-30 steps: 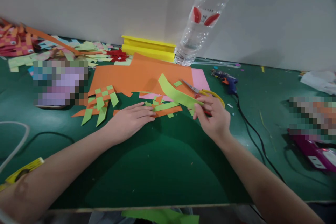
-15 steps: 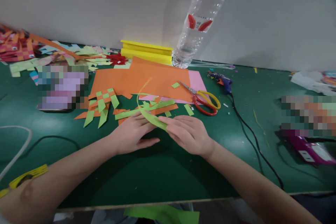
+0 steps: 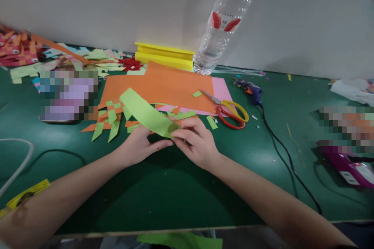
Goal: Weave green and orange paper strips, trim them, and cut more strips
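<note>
A wide, light green paper strip [image 3: 143,113] curves up and leftward from between my hands. My right hand [image 3: 200,144] is closed, pinching the strip's near end between thumb and fingertips. Beneath the strip, my left hand [image 3: 136,148] supports it at that same end; its thumb points right and its fingers are mostly hidden behind the paper. To the left lies a woven orange-and-green paper piece [image 3: 109,114], partly covered by the strip. Cut green and orange strips [image 3: 187,115] lie just beyond my fingers.
Orange sheets [image 3: 175,85] overlap a pink one [image 3: 223,89]. Scissors [image 3: 230,113] and a corded blue glue gun [image 3: 253,91] lie right. A plastic bottle [image 3: 216,42] stands behind, by folded yellow paper [image 3: 163,56]. Left are a phone [image 3: 73,97] and paper scraps [image 3: 96,54].
The green strip has turned from nearly edge-on to showing its broad face, its free end now up and left. My right hand has shifted slightly left, its fingertips closer to the left thumb.
</note>
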